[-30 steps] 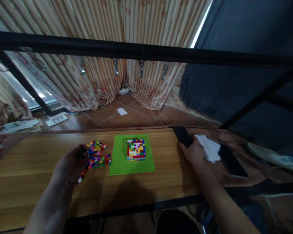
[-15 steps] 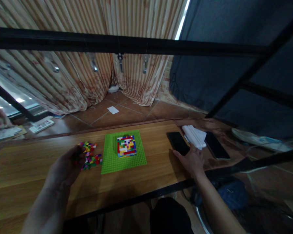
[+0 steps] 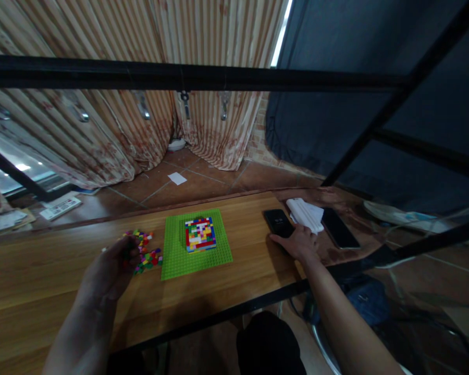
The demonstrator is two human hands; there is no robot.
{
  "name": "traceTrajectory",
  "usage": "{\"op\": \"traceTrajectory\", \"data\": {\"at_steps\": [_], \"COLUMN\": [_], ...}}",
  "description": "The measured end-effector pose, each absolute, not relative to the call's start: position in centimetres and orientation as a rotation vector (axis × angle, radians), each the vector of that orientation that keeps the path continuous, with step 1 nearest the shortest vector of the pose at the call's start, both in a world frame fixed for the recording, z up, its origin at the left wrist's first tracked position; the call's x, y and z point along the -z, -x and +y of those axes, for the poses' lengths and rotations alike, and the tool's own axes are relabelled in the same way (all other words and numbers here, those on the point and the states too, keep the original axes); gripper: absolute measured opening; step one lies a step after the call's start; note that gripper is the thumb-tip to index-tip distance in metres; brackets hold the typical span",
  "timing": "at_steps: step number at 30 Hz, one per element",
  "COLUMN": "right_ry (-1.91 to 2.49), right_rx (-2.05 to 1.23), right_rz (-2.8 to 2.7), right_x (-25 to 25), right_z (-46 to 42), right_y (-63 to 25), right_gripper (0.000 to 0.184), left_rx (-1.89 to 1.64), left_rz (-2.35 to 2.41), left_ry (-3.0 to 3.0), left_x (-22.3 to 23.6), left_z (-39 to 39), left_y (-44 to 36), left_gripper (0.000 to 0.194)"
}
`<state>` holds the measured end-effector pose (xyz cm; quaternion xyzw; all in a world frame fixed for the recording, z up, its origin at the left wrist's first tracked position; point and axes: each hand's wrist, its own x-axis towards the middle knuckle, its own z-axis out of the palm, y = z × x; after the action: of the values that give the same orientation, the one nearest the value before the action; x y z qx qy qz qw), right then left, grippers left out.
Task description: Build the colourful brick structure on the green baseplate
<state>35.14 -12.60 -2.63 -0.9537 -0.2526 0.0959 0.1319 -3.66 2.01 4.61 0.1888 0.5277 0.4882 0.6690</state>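
Observation:
My left hand [image 3: 115, 263] is over the left part of the table, its fingers curled at the edge of a pile of small colourful toy bricks [image 3: 148, 259]. What lies inside its fingers is in shadow. To the right is a green baseplate [image 3: 174, 263], bearing a square block of multicoloured bricks [image 3: 200, 234] built in layers. My right hand [image 3: 300, 242] is at the near end of a black smartphone [image 3: 278, 221] lying on the table, thumb at its left side and fingers at its right. The phone's screen is lit with small digits.
A white object with paper [image 3: 307, 214] and a second dark phone [image 3: 340, 228] lie on the right. A black metal bar [image 3: 203, 77] with hanging hooks crosses above the wooden table [image 3: 250, 276]. Papers and a white box [image 3: 60, 207] sit at the far left.
The smartphone's screen has gone from dark to lit. My view has shifted slightly; both hands stay at nearly the same places.

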Motion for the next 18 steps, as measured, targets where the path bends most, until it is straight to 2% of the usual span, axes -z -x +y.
{"op": "traceTrajectory", "data": {"at_steps": [18], "right_ry": [2.743], "right_rx": [-0.385], "right_rz": [-0.693], "right_x": [2.2], "right_z": [-12.37], "right_y": [-35.43], "right_gripper": [0.098], "left_rx": [-1.105], "left_rz": [1.176], "left_ry": [-0.516], "left_x": [-4.14], "left_z": [1.94], "left_y": [3.68], "left_gripper": [0.027]}}
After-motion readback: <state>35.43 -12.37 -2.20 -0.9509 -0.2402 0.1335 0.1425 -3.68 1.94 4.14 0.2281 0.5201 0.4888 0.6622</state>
